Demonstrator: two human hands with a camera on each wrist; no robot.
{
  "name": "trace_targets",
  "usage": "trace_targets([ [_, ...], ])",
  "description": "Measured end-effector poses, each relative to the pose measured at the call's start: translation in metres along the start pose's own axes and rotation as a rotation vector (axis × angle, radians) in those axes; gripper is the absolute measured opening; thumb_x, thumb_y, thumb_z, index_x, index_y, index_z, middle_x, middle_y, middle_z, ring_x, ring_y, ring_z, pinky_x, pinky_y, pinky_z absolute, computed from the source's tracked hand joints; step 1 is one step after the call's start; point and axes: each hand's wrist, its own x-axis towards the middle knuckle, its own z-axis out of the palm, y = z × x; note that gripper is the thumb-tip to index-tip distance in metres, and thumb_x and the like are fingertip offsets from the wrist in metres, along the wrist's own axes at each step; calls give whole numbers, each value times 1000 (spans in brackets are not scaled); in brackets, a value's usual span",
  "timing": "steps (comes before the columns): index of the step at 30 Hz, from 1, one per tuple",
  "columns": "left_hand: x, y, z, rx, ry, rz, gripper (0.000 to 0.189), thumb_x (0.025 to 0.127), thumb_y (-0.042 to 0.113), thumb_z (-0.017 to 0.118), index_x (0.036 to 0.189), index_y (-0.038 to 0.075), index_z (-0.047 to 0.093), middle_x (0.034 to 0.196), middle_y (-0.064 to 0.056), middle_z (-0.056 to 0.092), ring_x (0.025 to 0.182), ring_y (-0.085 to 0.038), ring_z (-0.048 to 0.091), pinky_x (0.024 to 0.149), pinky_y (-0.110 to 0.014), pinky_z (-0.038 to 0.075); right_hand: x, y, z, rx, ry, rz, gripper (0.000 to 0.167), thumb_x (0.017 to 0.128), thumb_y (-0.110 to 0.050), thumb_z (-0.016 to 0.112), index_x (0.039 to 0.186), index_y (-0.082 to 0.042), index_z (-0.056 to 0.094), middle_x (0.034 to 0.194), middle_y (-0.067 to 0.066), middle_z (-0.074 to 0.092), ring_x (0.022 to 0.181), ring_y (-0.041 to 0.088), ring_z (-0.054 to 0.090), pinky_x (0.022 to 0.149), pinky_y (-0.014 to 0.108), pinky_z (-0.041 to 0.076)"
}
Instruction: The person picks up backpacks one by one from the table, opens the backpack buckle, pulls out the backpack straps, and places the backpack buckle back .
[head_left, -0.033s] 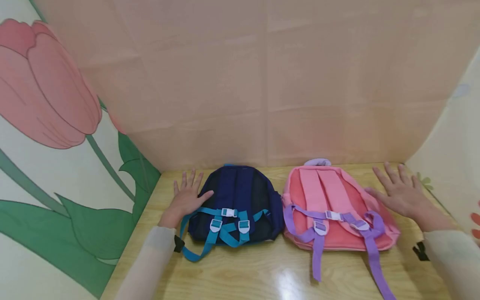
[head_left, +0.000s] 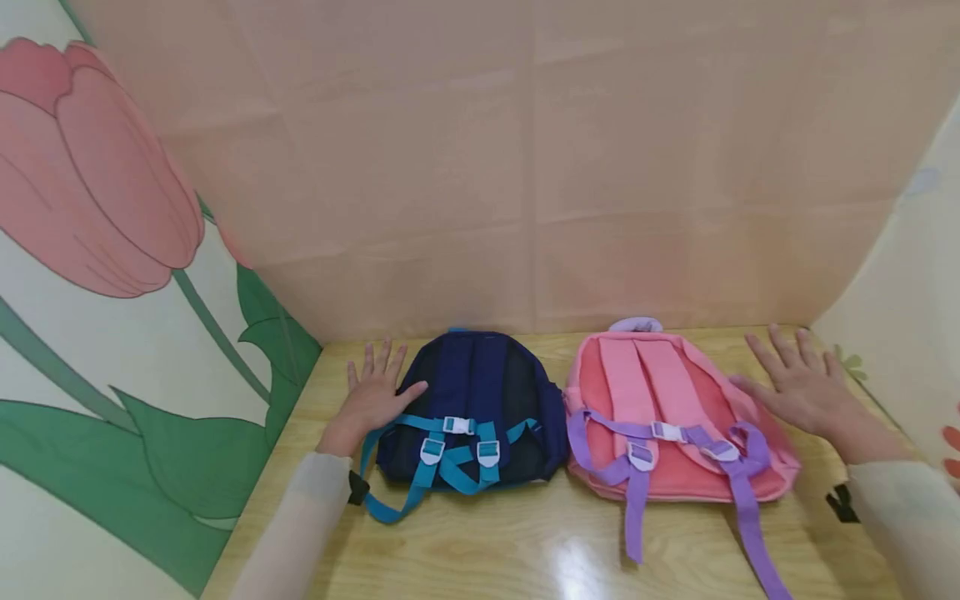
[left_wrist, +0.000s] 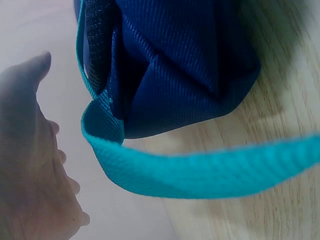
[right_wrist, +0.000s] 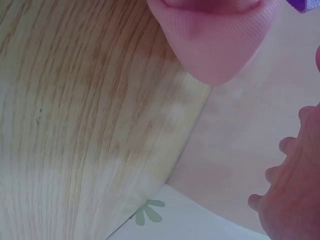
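Side by side on the wooden table lie a navy backpack (head_left: 471, 383) and a pink backpack (head_left: 675, 392), their strap sides facing up. Teal straps (head_left: 420, 479) with white buckles cross the navy one; purple straps (head_left: 747, 500) hang off the pink one towards the front. My left hand (head_left: 371, 400) is spread at the navy backpack's left edge, holding nothing. In the left wrist view a teal strap (left_wrist: 200, 175) loops below the navy bag's corner. Fingers spread, my right hand (head_left: 806, 392) is beside the pink backpack's right edge; whether its thumb touches the bag I cannot tell.
A peach-coloured sheet (head_left: 525, 167) rises behind the table (head_left: 487, 550). To the left stands a panel with a large tulip picture (head_left: 127, 175), and a pale panel (head_left: 900, 325) borders the right side.
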Motion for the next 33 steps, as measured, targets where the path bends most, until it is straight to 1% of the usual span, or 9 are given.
trace_targets([
  [5,-2,-1,0,3,0,1,86,99,69,39,164,23,5,169,-7,-11,152,-39,-18,114,-71,-10,-1,-2,1,12,-3,-2,91,102,-58,45,162,-16,-9,163,29,-13,143,52,-28,103,81,-10],
  [12,-7,-3,1,-3,21,32,86,99,71,36,164,21,9,170,-10,-8,153,-42,-13,115,-71,-6,-4,-7,1,20,10,-12,91,102,-56,46,162,-15,-8,163,29,-14,144,52,-26,104,80,-11],
  [15,-9,-4,1,-3,28,40,85,99,71,35,164,21,11,170,-11,-5,153,-41,-13,115,-71,-6,-4,-13,1,31,10,-18,90,102,-56,46,162,-14,-6,164,29,-12,144,52,-26,105,78,-13],
  [18,-12,-3,1,2,44,50,85,99,70,37,164,19,14,170,-13,0,154,-42,-9,115,-71,-4,-3,-21,1,41,18,-28,89,102,-55,47,163,-13,-3,164,30,-9,145,52,-25,107,76,-15],
  [23,-18,-1,-1,-4,13,60,86,99,70,36,164,18,14,170,-12,-3,154,-43,-9,115,-70,-8,-3,-44,-1,52,40,-55,87,102,-54,48,163,-12,2,165,30,-4,147,51,-23,109,73,-17],
  [25,-20,1,-2,-6,14,67,85,99,70,35,164,18,15,170,-11,-1,154,-42,-9,115,-69,-8,-2,-55,-3,57,51,-75,88,102,-54,50,163,-12,3,165,29,-3,147,49,-23,110,70,-18],
  [29,-21,6,-3,-5,35,114,84,100,69,38,163,17,19,170,-13,5,155,-41,-4,117,-68,-4,0,-78,-6,71,89,-119,89,100,-52,54,163,-11,6,165,29,2,150,47,-19,113,67,-17],
  [33,-23,11,-3,-19,38,169,80,101,64,43,162,16,23,169,-14,8,155,-41,-1,118,-67,-3,1,-101,-9,105,122,-152,86,100,-51,56,163,-10,13,164,32,10,152,46,-14,115,66,-16],
])
